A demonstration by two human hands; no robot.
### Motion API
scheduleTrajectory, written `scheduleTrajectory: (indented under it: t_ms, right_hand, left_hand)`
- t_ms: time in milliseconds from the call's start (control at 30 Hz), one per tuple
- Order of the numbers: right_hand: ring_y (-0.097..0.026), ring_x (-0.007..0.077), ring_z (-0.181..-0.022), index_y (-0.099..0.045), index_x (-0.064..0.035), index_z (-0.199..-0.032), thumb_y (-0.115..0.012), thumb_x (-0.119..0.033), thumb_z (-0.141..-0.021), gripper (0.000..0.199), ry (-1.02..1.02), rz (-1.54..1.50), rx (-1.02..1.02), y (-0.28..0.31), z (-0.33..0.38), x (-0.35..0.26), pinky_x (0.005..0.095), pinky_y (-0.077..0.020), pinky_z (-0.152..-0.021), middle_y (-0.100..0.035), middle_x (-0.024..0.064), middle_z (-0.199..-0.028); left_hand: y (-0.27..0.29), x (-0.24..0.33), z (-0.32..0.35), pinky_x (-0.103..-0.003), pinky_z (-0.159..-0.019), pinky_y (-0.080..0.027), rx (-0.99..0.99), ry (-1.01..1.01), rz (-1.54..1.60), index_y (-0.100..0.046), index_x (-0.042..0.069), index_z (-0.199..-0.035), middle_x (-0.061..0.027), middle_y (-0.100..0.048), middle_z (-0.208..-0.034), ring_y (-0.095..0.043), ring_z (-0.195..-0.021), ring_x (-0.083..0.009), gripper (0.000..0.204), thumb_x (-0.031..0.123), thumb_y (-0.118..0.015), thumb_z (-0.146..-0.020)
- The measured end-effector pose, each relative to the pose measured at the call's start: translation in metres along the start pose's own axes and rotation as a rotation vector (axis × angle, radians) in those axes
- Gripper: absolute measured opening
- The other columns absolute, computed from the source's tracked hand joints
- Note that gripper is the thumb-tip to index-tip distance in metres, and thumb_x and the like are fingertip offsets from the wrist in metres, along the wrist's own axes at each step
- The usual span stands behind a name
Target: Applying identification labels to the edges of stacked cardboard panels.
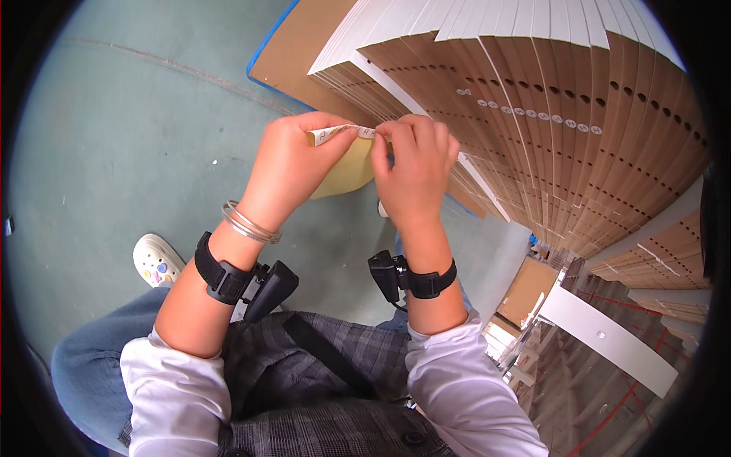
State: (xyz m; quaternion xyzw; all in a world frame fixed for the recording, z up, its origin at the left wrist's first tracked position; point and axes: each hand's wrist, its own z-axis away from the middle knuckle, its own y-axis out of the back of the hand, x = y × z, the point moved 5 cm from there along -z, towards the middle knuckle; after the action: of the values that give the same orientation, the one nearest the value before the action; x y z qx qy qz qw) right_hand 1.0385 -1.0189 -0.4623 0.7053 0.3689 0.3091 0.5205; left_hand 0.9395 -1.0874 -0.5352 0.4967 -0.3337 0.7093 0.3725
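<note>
- Near the upper middle of the frame, the yellow label sheet (344, 177) hangs from the left hand (293, 164) and the right hand (415, 167), both pinching its curled upper edge.
- Uneven pulling could perhaps tear or crease this edge.
- A loosened pinch could drop it onto the floor (137, 152).
- Sticky labels might catch on fingertips, or on the stacked boards (495, 68) at upper right.

Bright, soft, fairly even light; shadows weak. White panel edges (525, 19) top right near clipping. Left hand (293, 156) and right hand (417, 160) reasonably crisp. Fisheye bows brown panel faces (548, 156); black vignette all round. Slatted area (563, 407) lower right dimmer, detail mushy.
</note>
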Motion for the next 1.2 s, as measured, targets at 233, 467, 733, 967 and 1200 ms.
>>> scheduleTrajectory:
  t_ms: [233, 467, 733, 967, 1200]
  right_hand:
    - [-0.048, 0.0209, -0.077, -0.054, -0.0112, -0.074, -0.061, -0.008, -0.068, 0.010, 0.005, -0.002, 0.037, -0.010, 0.005, 0.005, 0.0344, -0.0331, -0.075, -0.049, 0.0010, -0.078]
    - [-0.044, 0.0088, -0.071, -0.056, -0.0013, -0.081, -0.060, -0.015, -0.080, 0.014, -0.838, -0.732, 0.364, -0.015, 0.009, 0.070, 0.0238, -0.0379, -0.065, -0.053, 0.0013, -0.074]
    - [-0.047, 0.0065, -0.065, -0.056, 0.0002, -0.081, -0.063, -0.015, -0.081, 0.016, -0.729, -0.554, 0.491, -0.019, 0.009, 0.082, 0.0200, -0.0391, -0.061, -0.054, 0.0010, -0.073]
    - [-0.047, 0.0067, -0.064, -0.056, 0.0004, -0.080, -0.063, -0.015, -0.080, 0.016, -0.747, -0.559, 0.539, -0.024, 0.006, 0.079, 0.0200, -0.0390, -0.060, -0.054, 0.0012, -0.072]
    - [-0.048, 0.0105, -0.065, -0.056, 0.0002, -0.075, -0.064, -0.017, -0.079, 0.019, -0.832, -0.487, 0.550, -0.021, 0.002, 0.076, 0.0249, -0.0403, -0.061, -0.053, 0.0036, -0.073]
  left_hand:
    - [-0.003, -0.009, -0.001, -0.021, -0.059, -0.045, -0.004, 0.097, 0.135, -0.065, -0.001, -0.087, -0.0029, -0.063, -0.073, -0.055, -0.065, -0.0065, 0.020, 0.017, -0.063, -0.079]
    - [0.004, -0.008, -0.004, -0.021, -0.060, -0.045, 0.037, 0.107, 0.138, -0.065, 0.000, -0.086, -0.0026, -0.063, -0.073, -0.056, -0.066, -0.0065, 0.020, 0.018, -0.062, -0.079]
    - [0.002, -0.009, -0.004, -0.021, -0.061, -0.045, 0.034, 0.108, 0.145, -0.065, 0.000, -0.087, -0.0025, -0.063, -0.074, -0.056, -0.067, -0.0065, 0.020, 0.018, -0.063, -0.079]
    - [0.000, -0.015, -0.004, -0.021, -0.061, -0.045, 0.027, 0.102, 0.152, -0.065, 0.000, -0.087, -0.0025, -0.063, -0.075, -0.057, -0.068, -0.0065, 0.019, 0.018, -0.063, -0.079]
    - [-0.002, -0.013, -0.004, -0.023, -0.058, -0.046, 0.045, 0.089, 0.168, -0.065, -0.002, -0.086, -0.0064, -0.064, -0.072, -0.057, -0.064, -0.0088, 0.021, 0.018, -0.062, -0.078]
